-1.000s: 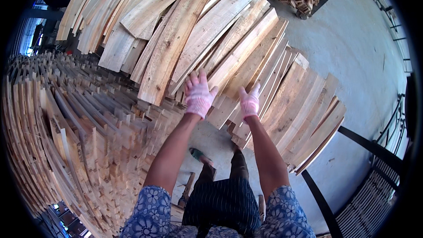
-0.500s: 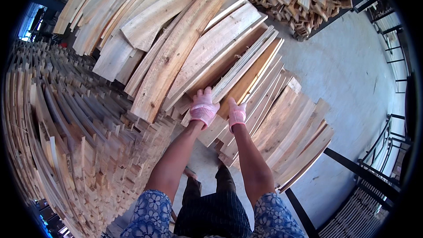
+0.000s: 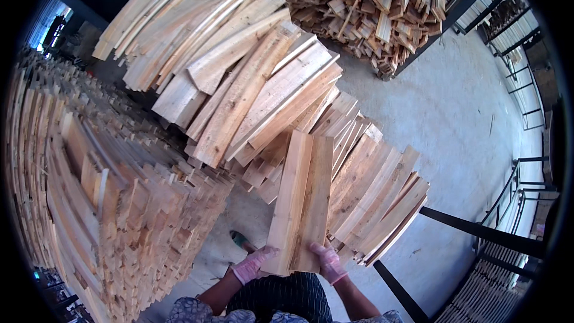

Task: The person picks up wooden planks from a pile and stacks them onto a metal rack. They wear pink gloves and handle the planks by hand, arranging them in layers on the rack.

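I have both gloved hands, left grip (image 3: 254,264) and right grip (image 3: 327,261), closed on the wooden planks' (image 3: 301,197) near ends, so they lift level

Plank stacks (image 3: 119,203) crowd left and ahead; concrete floor (image 3: 460,113) open rightward.

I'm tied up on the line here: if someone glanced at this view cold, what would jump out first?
Probably the pair of pale wooden boards held lengthwise at centre, with the left hand and the right hand, both in pink gloves, taking a grip on the near ends. Next, the sheer mass of timber: a tall stack of planks on the left, a leaning pile of long boards above, and a heap of offcuts at top right.
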Demonstrator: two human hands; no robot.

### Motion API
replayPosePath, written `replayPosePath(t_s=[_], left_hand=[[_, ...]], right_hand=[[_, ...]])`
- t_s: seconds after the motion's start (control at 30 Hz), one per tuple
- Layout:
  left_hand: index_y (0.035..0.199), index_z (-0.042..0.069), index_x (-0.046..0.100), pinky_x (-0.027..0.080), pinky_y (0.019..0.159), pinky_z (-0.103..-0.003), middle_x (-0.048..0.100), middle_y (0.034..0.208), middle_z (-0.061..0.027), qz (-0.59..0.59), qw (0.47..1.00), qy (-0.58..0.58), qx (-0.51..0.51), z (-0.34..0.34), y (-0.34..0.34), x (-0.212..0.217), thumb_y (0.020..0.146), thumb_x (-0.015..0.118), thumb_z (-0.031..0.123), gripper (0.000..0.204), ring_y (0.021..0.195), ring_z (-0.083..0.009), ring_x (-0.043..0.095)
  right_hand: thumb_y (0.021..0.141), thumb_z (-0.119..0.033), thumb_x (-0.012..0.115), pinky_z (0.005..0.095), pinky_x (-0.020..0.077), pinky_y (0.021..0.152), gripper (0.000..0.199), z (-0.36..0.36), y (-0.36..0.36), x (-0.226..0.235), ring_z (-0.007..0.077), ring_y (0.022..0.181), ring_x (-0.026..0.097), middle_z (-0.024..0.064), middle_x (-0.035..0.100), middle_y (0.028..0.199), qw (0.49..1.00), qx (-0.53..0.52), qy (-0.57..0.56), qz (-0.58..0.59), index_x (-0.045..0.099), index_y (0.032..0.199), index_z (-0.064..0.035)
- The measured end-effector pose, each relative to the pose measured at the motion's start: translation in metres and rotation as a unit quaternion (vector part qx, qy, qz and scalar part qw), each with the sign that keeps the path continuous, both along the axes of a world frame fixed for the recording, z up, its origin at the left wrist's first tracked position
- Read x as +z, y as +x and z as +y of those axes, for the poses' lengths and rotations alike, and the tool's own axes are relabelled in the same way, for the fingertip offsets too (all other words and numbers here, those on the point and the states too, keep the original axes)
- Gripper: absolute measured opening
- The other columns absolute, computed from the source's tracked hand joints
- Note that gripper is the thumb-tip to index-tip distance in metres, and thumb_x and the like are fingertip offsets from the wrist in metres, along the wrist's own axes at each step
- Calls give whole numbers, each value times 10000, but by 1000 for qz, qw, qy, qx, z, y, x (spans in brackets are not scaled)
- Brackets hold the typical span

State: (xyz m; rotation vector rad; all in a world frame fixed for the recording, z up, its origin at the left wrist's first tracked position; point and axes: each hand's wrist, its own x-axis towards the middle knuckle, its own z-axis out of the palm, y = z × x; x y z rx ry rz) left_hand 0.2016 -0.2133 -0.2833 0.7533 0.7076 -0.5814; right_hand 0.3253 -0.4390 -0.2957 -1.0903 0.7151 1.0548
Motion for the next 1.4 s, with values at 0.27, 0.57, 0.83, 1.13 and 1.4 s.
replayPosePath(t_s=[0.27,0.57,0.83,1.13,1.4], left_hand=[[1444,-14,444,497,974,-324,658,1241,-160,-28,977,185,-106,-17,21,16,938,716,407,712,1163,-225,636],[1479,24,395,534,904,-379,668,1219,-218,-147,908,372,128,8,31,121,831,795,351,829,1046,-300,672],[1576,35,292,448,1093,-357,546,1435,-127,-250,819,299,421,111,-92,306,874,792,286,897,1285,-202,543],[1445,-84,386,554,909,-365,702,1152,-187,144,735,608,263,253,-274,368,847,800,332,838,1077,-240,685],[1397,-40,453,552,919,-383,688,1211,-202,90,776,591,200,283,-302,346,854,743,403,758,1068,-250,694]], right_hand=[[994,-116,582,355,552,898,264,-1,13,37,328,1090,662,196,640,1173,893,271,-170,-316,672,1217,-7],[880,-203,674,370,545,867,676,100,39,193,246,1002,642,145,645,1210,899,154,-51,-407,443,1491,-30],[890,-232,704,338,509,960,684,288,27,339,216,1126,615,148,637,1273,744,381,155,-527,452,1479,6],[922,-401,694,346,434,1097,838,466,-3,335,308,1355,544,228,570,1451,540,598,111,-582,351,1570,2],[778,-664,712,469,503,1035,1028,554,-55,374,425,1281,578,274,588,1393,360,568,-144,-726,380,1549,-71]])
